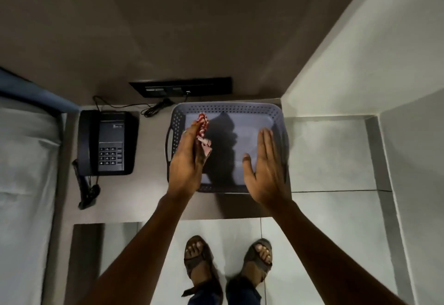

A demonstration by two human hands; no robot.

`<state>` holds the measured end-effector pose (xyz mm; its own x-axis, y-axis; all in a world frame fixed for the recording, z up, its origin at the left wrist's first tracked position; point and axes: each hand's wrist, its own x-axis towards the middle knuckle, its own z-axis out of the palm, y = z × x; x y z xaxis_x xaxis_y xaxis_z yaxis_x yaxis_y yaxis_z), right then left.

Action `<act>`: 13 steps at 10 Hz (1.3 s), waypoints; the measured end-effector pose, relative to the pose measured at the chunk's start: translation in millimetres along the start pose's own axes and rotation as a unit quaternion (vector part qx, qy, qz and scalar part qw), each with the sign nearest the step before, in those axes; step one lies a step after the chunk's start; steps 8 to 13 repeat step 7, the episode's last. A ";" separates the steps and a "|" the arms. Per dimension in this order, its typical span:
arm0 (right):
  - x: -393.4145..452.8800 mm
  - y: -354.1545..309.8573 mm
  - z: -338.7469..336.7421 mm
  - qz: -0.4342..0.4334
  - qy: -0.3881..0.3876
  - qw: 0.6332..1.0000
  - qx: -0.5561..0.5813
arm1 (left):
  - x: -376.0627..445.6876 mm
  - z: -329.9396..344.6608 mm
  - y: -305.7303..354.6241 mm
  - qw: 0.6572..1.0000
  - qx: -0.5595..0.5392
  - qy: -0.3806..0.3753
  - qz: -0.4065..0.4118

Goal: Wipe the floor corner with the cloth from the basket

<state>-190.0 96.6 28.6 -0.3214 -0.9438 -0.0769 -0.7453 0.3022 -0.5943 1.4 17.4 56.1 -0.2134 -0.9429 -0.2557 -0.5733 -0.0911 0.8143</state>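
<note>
Both hands are out over the basket [276, 112]: my left hand [186, 160] has its fingers pinched round the red and white cloth [203, 134], bunched and lifted clear of the basket floor, while my right hand [265, 168] hangs flat and open with nothing in it, over the basket's right side. I judge the cloth is held up like this because it has been picked out and is ready to carry, and the spare hand is only there for balance. Below me my two sandalled feet [225, 264] stand on pale floor tiles [319, 244]. The basket sits on a low brown bench [149, 199], with nothing else I can make out in it. A black telephone [105, 142] lies to its left, its cord trailing to a dark socket panel [181, 86] on the wall behind. A bed [24, 160] edges in at far left. The floor corner [370, 122] to wipe is beyond the basket's right end, where white walls meet the tiles
</note>
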 end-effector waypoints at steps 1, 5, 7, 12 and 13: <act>37.0 13.0 51.0 -0.015 -0.077 0.996 -0.047 | 28.7 12.3 -53.0 0.983 0.158 -0.067 0.060; 51.6 47.9 89.0 -0.077 -0.097 0.974 -0.188 | 44.5 48.0 -105.4 0.914 0.366 -0.161 0.076; 46.1 15.1 57.6 -0.014 -0.069 0.990 -0.125 | 30.0 29.4 -75.3 0.949 0.275 -0.137 0.068; 46.1 15.1 57.6 -0.014 -0.069 0.990 -0.125 | 30.0 29.4 -75.3 0.949 0.275 -0.137 0.068; 46.1 15.1 57.6 -0.014 -0.069 0.990 -0.125 | 30.0 29.4 -75.3 0.949 0.275 -0.137 0.068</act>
